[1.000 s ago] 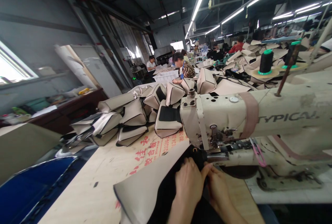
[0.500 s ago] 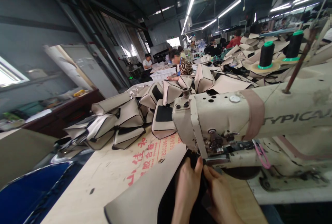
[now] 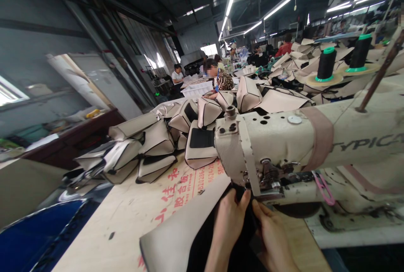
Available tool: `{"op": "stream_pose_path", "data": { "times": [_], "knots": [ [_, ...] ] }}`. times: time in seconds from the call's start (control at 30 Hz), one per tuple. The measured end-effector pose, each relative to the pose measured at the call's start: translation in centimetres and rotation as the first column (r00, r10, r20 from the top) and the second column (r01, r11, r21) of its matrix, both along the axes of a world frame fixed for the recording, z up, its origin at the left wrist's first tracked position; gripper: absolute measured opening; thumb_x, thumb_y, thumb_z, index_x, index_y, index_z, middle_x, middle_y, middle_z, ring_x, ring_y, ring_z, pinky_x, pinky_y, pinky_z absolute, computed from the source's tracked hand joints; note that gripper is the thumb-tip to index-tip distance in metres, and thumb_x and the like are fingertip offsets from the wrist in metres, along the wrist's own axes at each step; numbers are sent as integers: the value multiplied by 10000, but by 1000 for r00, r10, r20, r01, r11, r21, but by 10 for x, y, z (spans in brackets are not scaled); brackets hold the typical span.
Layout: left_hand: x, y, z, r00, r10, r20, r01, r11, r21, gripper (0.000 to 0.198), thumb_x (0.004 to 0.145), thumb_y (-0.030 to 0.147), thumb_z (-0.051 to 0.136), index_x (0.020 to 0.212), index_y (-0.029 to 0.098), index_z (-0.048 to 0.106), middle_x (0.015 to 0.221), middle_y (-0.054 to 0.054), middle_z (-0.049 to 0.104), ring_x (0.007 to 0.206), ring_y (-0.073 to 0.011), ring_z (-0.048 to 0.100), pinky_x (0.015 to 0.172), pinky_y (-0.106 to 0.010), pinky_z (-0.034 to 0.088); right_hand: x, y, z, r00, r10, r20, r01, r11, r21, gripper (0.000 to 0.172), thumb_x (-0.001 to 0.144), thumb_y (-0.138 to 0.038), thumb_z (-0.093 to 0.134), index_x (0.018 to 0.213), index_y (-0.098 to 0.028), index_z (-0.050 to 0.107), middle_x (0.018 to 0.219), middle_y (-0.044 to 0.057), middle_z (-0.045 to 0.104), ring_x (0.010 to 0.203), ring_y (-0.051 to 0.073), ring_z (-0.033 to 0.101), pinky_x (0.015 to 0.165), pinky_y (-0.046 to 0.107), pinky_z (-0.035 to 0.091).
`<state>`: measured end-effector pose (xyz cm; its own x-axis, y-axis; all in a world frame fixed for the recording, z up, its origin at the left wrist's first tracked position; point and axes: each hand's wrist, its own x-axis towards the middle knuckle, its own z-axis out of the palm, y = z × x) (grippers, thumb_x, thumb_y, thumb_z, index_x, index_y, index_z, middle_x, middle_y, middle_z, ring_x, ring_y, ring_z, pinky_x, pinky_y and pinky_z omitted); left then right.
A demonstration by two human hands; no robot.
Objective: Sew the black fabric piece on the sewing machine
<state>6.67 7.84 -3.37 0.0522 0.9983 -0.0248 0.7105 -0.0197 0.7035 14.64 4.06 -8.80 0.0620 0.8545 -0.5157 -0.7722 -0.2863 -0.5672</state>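
Observation:
A beige panel with dark edging [image 3: 179, 225] lies over the plywood table, joined to black material [image 3: 206, 234] under my hands. My left hand [image 3: 232, 213] is closed on the black material just below the needle area of the sewing machine [image 3: 271, 137]. Close on its right, my right hand [image 3: 268, 221] pinches the same material, thumb toward the machine. Both hands' fingertips are partly hidden by the cloth and the machine head, and the needle itself cannot be made out.
Beige pieces with black piping [image 3: 158, 137] are heaped along the table's far side. Two black thread spools [image 3: 326, 65] stand behind the machine. The plywood tabletop [image 3: 126, 217] bears red print. A blue-lined container [image 3: 34, 234] sits at lower left. A co-worker [image 3: 221, 76] works beyond the heap.
The beige panel's near corner has shifted right and up toward the machine. Both hands keep their hold close to the needle area. The whole view has turned slightly.

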Motion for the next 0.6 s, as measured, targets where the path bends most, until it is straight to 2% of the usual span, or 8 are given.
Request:
{"op": "stream_pose_path", "data": {
  "times": [0.13,0.3,0.47,0.6],
  "knots": [
    [-2,-3,0,1000,-9,-27,9,1000,1,336,813,440,438,727,146,576,648,-17,586,588,-146,514,555,-226,339,1,0,2,998,10,-61,-8,1000,29,459,564,-437,776,890,-137,654,587,2,615,440,117,494,396,202,310],
    [2,-3,-2,998,40,-43,-42,998,-39,313,806,424,444,688,152,546,573,22,493,526,-120,431,517,-222,296,5,1,2,997,58,-49,-56,997,44,459,566,-459,767,872,-134,659,590,20,618,478,152,529,411,219,324],
    [4,-2,-4,998,67,-16,-68,997,-28,313,798,423,448,621,167,477,525,57,371,495,-95,343,483,-212,250,13,2,-5,988,68,138,-76,996,56,389,603,-468,735,836,-163,673,487,-23,536,419,119,446,404,222,290],
    [4,-3,-4,997,82,6,-82,996,-17,316,793,420,446,593,176,434,519,64,343,493,-89,330,480,-208,239,18,2,-7,977,89,193,-105,992,74,384,598,-458,738,839,-165,681,563,-11,573,446,103,418,399,214,250]
  ]
}}
